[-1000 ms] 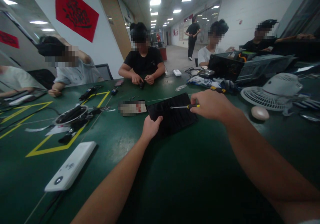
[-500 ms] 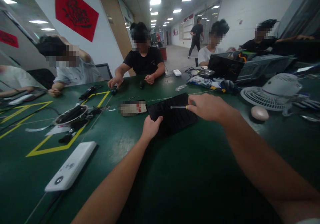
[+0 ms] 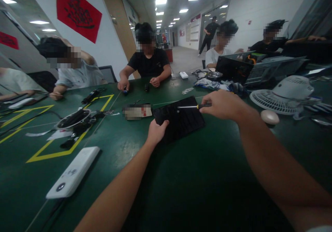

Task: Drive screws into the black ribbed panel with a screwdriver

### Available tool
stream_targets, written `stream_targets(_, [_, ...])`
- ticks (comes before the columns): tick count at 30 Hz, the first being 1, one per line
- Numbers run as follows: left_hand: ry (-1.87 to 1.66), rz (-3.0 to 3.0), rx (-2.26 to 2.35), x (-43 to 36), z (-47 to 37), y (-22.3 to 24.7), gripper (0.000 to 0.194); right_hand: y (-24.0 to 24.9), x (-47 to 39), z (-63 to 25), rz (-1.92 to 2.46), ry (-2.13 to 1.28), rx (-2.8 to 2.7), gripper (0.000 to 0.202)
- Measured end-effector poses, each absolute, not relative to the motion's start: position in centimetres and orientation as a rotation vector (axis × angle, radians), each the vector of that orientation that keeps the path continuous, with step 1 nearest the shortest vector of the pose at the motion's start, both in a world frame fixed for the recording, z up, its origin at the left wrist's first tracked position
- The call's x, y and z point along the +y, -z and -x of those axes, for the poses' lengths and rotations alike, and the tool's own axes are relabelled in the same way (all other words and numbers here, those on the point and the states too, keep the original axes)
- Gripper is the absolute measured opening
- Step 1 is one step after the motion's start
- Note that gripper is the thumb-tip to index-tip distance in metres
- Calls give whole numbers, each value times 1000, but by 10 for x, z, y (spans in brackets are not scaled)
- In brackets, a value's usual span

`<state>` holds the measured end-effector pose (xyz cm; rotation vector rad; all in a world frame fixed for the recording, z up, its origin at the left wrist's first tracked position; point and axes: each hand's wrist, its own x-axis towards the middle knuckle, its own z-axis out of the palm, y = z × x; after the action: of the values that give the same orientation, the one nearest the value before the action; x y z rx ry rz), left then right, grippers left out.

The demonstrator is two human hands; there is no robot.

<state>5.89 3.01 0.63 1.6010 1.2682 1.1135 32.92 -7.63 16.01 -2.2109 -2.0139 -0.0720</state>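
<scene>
My left hand (image 3: 157,131) grips the near-left edge of a flat black panel (image 3: 186,121), its thumb on top. The panel lies tilted over the green table (image 3: 202,176). In my right hand (image 3: 221,104) is a screwdriver (image 3: 189,107) with a black and yellow handle and a thin metal shaft. Its shaft points left across the panel's upper part, and a small pale spot shows on the panel just below it. Whether the tip touches the panel I cannot tell. Left of the panel lies a phone-sized dark object with a blurred pale face (image 3: 137,111).
A white power bank (image 3: 74,172) with a cable lies at the left front. Behind it are a round basket (image 3: 74,118) with dark items and yellow tape marks. To the right are a white fan (image 3: 282,95) and a pale mouse-like object (image 3: 269,117). Several people sit around the table.
My right hand has moved right with the screwdriver, showing more of its handle. The pale spot on the panel is now visible. A co-worker's hand across the table shifted slightly right.
</scene>
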Motion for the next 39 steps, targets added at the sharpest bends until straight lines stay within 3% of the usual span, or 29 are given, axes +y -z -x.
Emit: stream_targets(39, [-1120, -1588, 1263, 29, -59, -7, 33, -161, -74, -323, 2235, 25, -2009, 32])
